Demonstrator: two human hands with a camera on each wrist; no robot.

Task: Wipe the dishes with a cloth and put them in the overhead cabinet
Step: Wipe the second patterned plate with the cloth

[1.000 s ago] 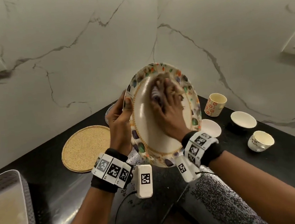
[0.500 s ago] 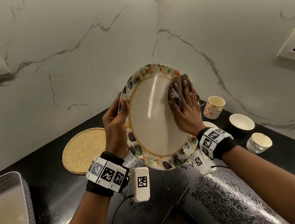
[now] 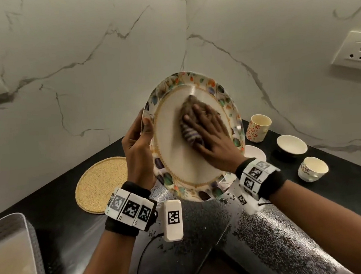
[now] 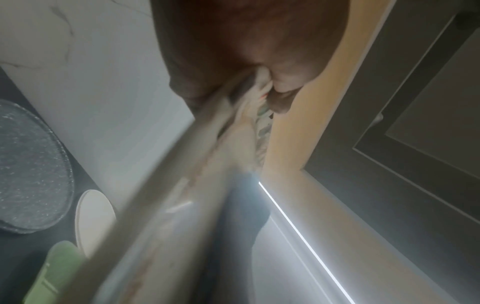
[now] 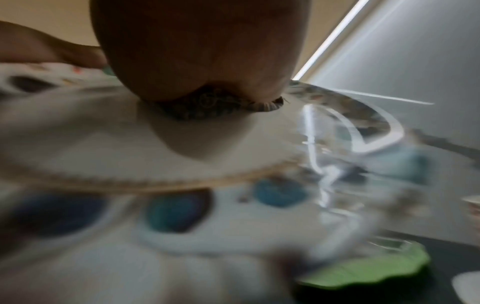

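Plate (image 3: 176,154), tilted for wiping, is pinched at its left rim by left hand (image 3: 138,153); right hand (image 3: 211,138), fingers spread, presses cloth (image 3: 191,131) against its face.

A left hand (image 3: 137,149) grips the rim of a floral-bordered plate (image 3: 172,150), held tilted above a black counter (image 3: 343,188). The right hand (image 3: 212,140) presses a bunched cloth (image 3: 191,133) flat against the plate's face. Cups (image 3: 258,127) stand nearby.

We see a round woven mat (image 3: 102,184) on the black counter (image 3: 59,230), marble walls (image 3: 83,79), and a wall socket (image 3: 356,51).
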